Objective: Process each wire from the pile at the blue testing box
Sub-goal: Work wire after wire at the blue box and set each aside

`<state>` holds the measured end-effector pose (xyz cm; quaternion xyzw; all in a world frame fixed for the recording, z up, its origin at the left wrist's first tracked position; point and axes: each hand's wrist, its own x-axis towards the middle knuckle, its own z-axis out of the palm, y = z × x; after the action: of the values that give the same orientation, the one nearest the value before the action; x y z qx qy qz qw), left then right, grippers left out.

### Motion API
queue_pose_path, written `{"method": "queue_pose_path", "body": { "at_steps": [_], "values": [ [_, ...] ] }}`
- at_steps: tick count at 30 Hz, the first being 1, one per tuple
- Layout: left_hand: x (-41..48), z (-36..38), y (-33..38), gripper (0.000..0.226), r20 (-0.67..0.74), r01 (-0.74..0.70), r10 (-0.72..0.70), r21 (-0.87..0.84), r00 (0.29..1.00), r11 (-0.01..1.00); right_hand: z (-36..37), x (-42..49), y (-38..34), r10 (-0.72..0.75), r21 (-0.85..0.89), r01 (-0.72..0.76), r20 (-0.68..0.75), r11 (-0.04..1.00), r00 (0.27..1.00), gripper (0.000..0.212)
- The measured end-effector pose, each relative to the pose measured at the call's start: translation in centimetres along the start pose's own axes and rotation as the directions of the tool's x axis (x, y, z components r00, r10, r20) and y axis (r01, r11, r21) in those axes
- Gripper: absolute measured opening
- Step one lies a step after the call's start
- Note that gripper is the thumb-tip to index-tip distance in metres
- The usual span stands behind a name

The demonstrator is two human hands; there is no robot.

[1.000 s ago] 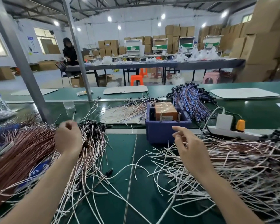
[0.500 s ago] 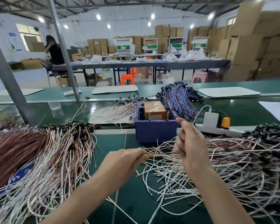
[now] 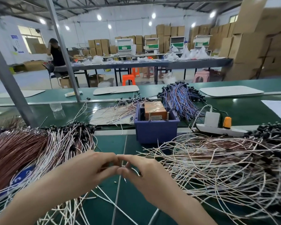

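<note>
The blue testing box (image 3: 156, 132) stands at the middle of the green bench, with an orange block (image 3: 155, 110) inside it. A loose pile of white and brown wires (image 3: 217, 163) spreads to its right, and a tidier heap of wires (image 3: 39, 151) with black ends lies to its left. In front of the box my left hand (image 3: 91, 169) and my right hand (image 3: 141, 172) meet fingertip to fingertip. Both pinch the ends of a thin white wire (image 3: 135, 170) between thumb and forefinger; the wire curves away under my right fingers.
A white power strip (image 3: 217, 129) with a white adapter and an orange plug lies right of the box. A bundle of blue and purple wires (image 3: 180, 98) sits behind it. A grey post (image 3: 11, 88) rises at the left. A person stands far back left.
My left hand came over from the left heap to the middle. My right hand dropped from near the box toward me, and the two hands now meet on one wire.
</note>
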<state>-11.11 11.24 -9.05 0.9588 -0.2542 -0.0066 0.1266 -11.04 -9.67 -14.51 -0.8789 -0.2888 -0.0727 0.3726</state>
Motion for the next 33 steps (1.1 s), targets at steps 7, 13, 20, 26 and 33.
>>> {"method": "queue_pose_path", "body": {
  "at_steps": [7,13,20,26,33],
  "values": [
    [-4.0,-1.7,-4.9,0.041,0.081,0.217,-0.203,-0.255,0.976,0.942,0.0,0.0,1.7,0.018,-0.062,-0.02,-0.033,0.998,0.999,0.033],
    [-4.6,-5.3,-5.5,0.026,-0.186,0.104,-0.21,-0.458,0.96,0.883,-0.8,-0.5,3.3,0.171,0.29,-0.124,-0.14,0.949,0.975,0.031],
    [2.5,-2.1,-2.0,0.02,-0.162,-0.174,-0.419,-0.985,0.893,0.01,-0.9,0.2,3.9,0.401,0.741,-0.177,-0.135,0.648,0.906,0.031],
    [9.6,2.9,0.9,0.013,0.027,-0.221,-0.427,-0.825,0.904,-0.52,-1.3,0.8,5.4,0.524,0.827,-0.22,-0.103,0.518,0.846,0.035],
    [15.1,4.6,1.8,0.027,0.031,-0.177,-0.603,-0.943,0.797,-0.282,-3.2,2.0,8.2,0.667,0.848,-0.149,-0.279,0.509,0.691,0.025]
  ]
}}
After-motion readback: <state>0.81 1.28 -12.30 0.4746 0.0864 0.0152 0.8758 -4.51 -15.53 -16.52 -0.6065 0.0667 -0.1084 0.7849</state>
